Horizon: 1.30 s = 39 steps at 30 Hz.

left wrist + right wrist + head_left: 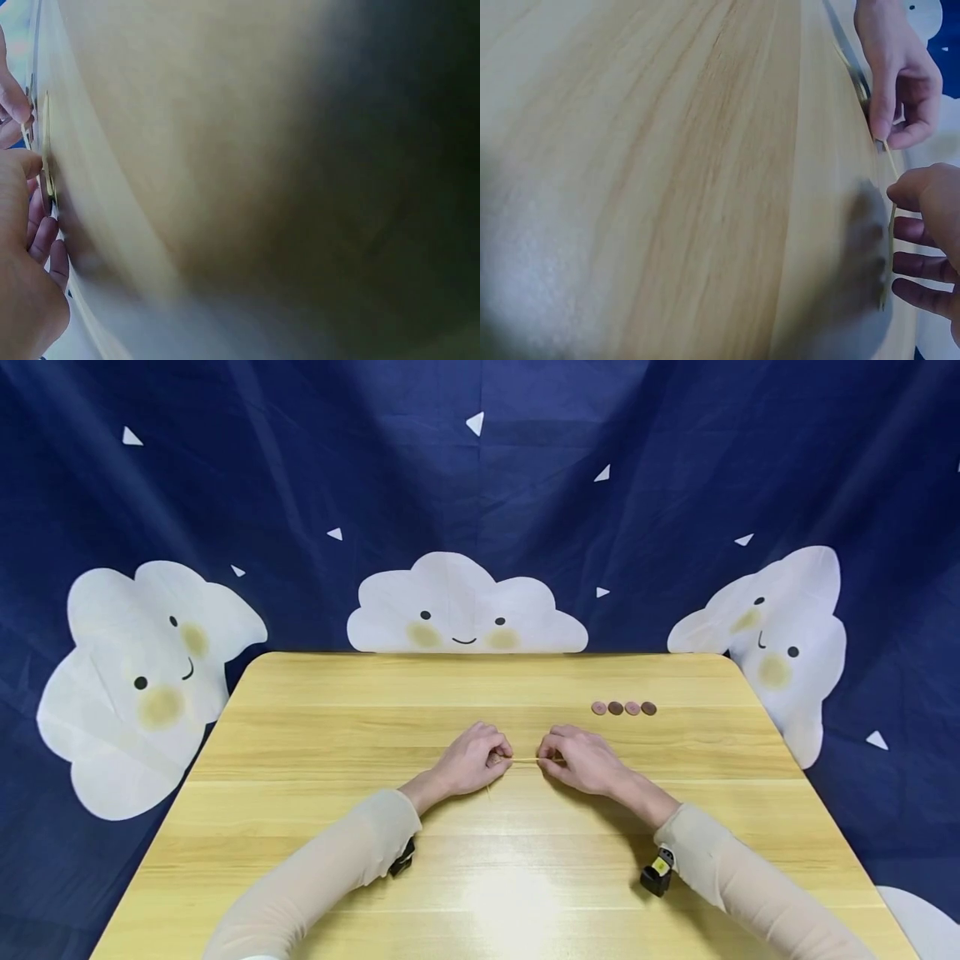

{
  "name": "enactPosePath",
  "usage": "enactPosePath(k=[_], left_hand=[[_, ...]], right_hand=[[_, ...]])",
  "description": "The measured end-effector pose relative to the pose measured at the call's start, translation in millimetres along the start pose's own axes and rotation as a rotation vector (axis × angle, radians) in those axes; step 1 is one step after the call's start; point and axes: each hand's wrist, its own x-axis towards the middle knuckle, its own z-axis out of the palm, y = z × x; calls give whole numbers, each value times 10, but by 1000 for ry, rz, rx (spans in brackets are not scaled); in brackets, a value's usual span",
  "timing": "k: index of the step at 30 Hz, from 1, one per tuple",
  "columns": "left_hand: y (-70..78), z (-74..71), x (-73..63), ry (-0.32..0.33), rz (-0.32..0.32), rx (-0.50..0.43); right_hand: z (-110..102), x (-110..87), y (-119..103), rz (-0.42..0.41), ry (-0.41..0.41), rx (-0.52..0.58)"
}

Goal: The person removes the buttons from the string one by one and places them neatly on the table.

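Near the middle of the table, my left hand [472, 758] and right hand [581, 760] face each other a short way apart. A thin yellow cord [527, 760] runs taut between their fingertips. My left thumb and fingers pinch it at one side, and a loose length trails toward me from under them. In the left wrist view a flat dark edge [46, 193] shows by the left fingers, too hidden to tell what it is. My right thumb and index finger pinch the cord [892, 161], whose end hangs past the other, spread fingers in the right wrist view.
Several small round discs [632, 708], pinkish and dark brown, lie in a row beyond my right hand. They rest on the light wooden table [315, 718]. A dark blue curtain [420, 468] with white clouds hangs behind its far edge.
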Motion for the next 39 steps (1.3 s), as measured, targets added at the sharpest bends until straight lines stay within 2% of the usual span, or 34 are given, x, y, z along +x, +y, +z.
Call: enactPosePath(k=[7, 14, 29, 39], left_hand=[[-10, 9, -8, 8, -2, 5], [13, -12, -15, -17, -16, 13], [49, 33, 12, -8, 14, 6], [56, -9, -21, -42, -24, -47]], right_hand=[[-44, -22, 12, 11, -10, 7], [-25, -19, -6, 4, -26, 17], [52, 127, -122, -45, -40, -2], [59, 118, -125, -39, -38, 5]])
